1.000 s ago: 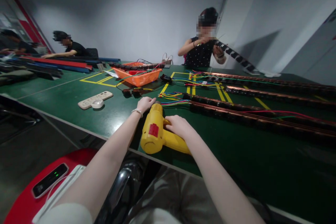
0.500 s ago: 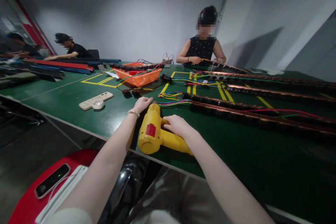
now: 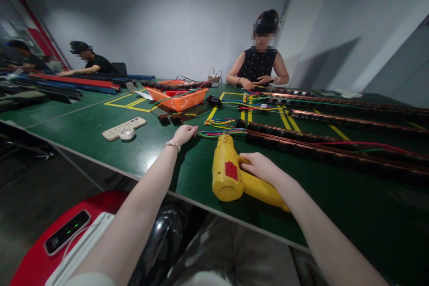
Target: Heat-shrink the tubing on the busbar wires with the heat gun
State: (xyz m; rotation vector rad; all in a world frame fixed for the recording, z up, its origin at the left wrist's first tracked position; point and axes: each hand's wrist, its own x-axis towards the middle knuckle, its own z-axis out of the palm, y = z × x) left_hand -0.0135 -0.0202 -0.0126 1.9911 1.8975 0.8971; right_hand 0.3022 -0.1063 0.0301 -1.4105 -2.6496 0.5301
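My right hand [image 3: 257,165] is wrapped round the handle of a yellow heat gun [image 3: 228,172] with a red label on its back. The gun's nozzle points away from me, towards a bundle of coloured wires [image 3: 223,132]. At the wires' left end, my left hand [image 3: 185,136] pinches their tips between thumb and fingers. These wires run right into a long dark strip with copper-coloured bars [image 3: 301,147] lying across the table. The exact wire ends are hidden by my left fingers.
An orange basket [image 3: 181,102] with parts stands beyond my left hand. A beige power strip [image 3: 122,128] lies to the left. More long strips [image 3: 351,120] fill the right side. Across the green table [image 3: 83,143] a person [image 3: 259,67] works; others sit at far left.
My right hand has carried the heat gun to the right, uncovering the wires by my left hand. My left hand has shifted slightly right. The person opposite has lowered the hands.
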